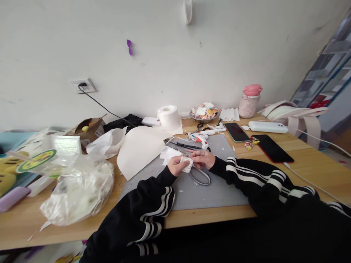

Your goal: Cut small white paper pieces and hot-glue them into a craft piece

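My left hand (176,166) is closed, thumb on top, on a small white piece with a wavy edge (187,165), perhaps paper. At that piece's right edge, the fingers of my right hand (203,159) are pinched together; what they grip, if anything, is too small to tell. A grey looped handle (201,182), like that of scissors, shows just below my right hand, over the grey cutting mat (214,197). Its other end is hidden by my hands. Beyond my fingers are a black pen-like tool (187,145) and a white and red glue gun (202,140).
A large white paper sheet (142,148) and a clear plastic bag (82,193) lie to the left. Behind stand a white roll (168,116), a metal bowl of scraps (204,116) and a pink bottle (249,104). Two phones, a dark one (236,132) and a red-edged one (272,148), lie right.
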A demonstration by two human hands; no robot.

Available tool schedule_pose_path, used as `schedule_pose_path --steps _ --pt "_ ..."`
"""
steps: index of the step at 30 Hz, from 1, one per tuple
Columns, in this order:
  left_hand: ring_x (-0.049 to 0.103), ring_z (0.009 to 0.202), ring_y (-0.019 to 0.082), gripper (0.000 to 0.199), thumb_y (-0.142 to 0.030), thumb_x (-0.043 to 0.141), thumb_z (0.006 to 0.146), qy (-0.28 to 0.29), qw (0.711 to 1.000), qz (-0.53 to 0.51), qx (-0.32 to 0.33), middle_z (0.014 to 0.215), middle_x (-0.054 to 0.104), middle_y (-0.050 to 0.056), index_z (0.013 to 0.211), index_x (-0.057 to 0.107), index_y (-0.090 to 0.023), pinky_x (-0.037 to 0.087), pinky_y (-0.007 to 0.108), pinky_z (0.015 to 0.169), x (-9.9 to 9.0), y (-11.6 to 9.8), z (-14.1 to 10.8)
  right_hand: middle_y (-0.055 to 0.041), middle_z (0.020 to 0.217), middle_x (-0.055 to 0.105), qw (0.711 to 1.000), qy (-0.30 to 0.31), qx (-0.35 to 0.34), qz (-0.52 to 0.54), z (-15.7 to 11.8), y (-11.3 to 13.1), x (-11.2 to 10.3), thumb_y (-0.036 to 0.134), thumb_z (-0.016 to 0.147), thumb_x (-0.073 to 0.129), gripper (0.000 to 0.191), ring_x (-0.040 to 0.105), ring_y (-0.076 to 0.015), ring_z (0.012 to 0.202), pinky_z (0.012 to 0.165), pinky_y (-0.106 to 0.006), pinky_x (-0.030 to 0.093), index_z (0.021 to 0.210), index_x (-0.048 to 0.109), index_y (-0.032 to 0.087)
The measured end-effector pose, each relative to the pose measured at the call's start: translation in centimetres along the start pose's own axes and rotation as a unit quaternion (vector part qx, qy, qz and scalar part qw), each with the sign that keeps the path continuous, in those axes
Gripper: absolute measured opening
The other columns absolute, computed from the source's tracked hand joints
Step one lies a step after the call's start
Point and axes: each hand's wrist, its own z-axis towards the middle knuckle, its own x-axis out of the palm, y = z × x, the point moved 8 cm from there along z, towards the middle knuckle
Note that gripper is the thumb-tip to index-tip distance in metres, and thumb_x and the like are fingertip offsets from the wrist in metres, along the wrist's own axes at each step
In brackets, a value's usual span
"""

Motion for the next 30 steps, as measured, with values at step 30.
schedule_pose_path --steps 30 --pt "0.032 0.035 0.005 0.047 -0.058 0.069 0.048 -0.003 1.000 0.021 0.000 0.034 0.041 -0.006 0.052 0.051 -0.015 0.022 0.021 0.038 -0.22 0.47 0.16 0.0069 0.041 0.049 0.999 -0.013 0.004 -0.032 -0.03 -0.03 -0.10 0.037 0.053 0.069 0.031 0.040 -0.0046 0.034 0.034 -0.016 0.027 0.065 0.051 0.014"
